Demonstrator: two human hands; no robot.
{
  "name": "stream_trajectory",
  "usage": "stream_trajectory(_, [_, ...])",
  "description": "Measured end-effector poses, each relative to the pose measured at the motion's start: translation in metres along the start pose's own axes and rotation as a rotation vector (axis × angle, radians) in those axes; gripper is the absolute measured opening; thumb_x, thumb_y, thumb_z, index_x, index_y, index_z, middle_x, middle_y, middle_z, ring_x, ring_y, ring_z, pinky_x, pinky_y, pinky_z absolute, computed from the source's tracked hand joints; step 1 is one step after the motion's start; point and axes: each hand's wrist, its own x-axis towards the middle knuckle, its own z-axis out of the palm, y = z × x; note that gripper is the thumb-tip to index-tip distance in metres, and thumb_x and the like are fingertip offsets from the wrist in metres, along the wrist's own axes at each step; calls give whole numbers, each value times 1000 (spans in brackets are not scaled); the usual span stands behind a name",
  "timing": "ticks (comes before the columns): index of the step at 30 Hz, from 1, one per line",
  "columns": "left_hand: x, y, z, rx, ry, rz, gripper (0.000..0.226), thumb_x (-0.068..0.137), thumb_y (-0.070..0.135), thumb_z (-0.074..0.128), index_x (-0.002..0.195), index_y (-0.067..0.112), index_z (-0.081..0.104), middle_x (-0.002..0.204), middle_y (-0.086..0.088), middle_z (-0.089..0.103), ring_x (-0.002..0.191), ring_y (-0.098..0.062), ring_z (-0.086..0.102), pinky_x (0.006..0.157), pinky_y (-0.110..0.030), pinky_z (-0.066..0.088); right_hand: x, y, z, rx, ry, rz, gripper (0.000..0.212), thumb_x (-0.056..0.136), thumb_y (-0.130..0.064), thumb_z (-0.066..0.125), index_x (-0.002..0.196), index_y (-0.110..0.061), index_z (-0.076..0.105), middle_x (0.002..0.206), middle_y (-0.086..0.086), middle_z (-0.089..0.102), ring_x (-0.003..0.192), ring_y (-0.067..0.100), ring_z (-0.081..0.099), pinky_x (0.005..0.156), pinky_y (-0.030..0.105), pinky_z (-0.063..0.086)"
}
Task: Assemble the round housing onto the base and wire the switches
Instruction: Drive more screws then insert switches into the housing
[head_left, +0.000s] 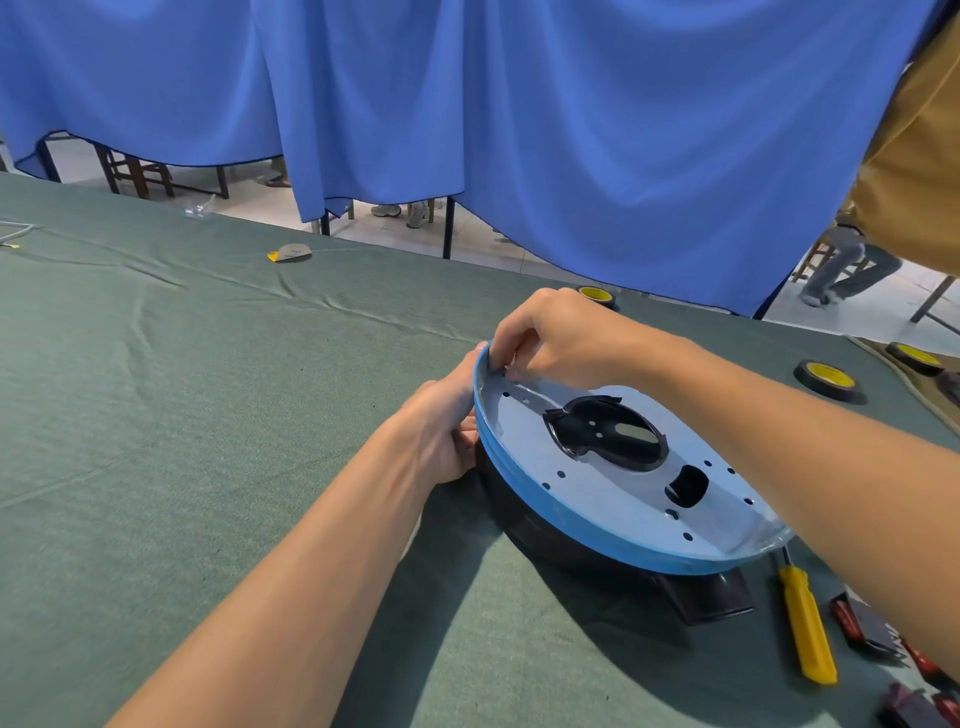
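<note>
Table draped in wrinkled green cloth (208, 415), items resting on it.
Near right: black plastic base (711, 597) carrying the round blue-rimmed housing (597, 535). Yellow-handled screwdriver (808, 623) lies just beside the base, red-and-black switches (862, 626) near the right edge. Far right: black tape rolls with yellow cores (826, 379). Far side: tan-and-yellow pad (290, 253), clear plastic bag (200, 208).

It looked like a makeshift assembly workshop set up in a hall. A long counter (208, 415) was covered with green cloth, and blue curtains (571, 130) hung behind its far edge as partitions. Rolls of black tape (826, 379) lay near the right edge, with a yellow-handled screwdriver (808, 623) and small red-and-black parts (857, 621) at the near right corner. Under the curtains showed a pale tiled floor (498, 244), wooden chairs (135, 174) and the shoes (387, 210) of other seated people.
</note>
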Motion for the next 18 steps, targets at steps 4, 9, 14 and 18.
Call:
stream_trajectory(4, [1, 0, 0, -14, -2, -1, 38, 84, 49, 73, 82, 15, 56, 74, -2, 56, 62, -17, 48, 61, -28, 38, 2, 0, 5, -62, 96, 25, 8, 83, -14, 71, 89, -17, 76, 73, -6, 66, 75, 8, 60, 65, 17, 45])
stream_trajectory(9, [1, 0, 1, -15, -3, 8, 39, 85, 49, 71, 88, 13, 56, 71, -2, 54, 56, -15, 48, 55, -26, 36, 2, -2, 7, -99, 102, 49, 13, 89, -25, 66, 90, -17, 76, 76, -6, 66, 70, 6, 56, 58, 18, 42])
stream_trajectory(14, [-1, 0, 0, -23, -19, 14, 38, 87, 49, 70, 82, 14, 59, 72, -2, 64, 57, -16, 60, 56, -26, 49, 0, 4, 5, 8, 68, 106, 11, 81, -13, 75, 90, -18, 77, 77, -8, 71, 73, 1, 63, 63, 11, 49])
stream_trajectory(18, [-1, -1, -1, -8, -18, 23, 39, 86, 51, 70, 78, 15, 58, 71, -1, 62, 57, -16, 57, 54, -26, 46, 2, 2, 8, -34, 119, 125, 17, 84, -32, 72, 76, -17, 75, 66, -9, 64, 68, 4, 52, 56, 24, 43])
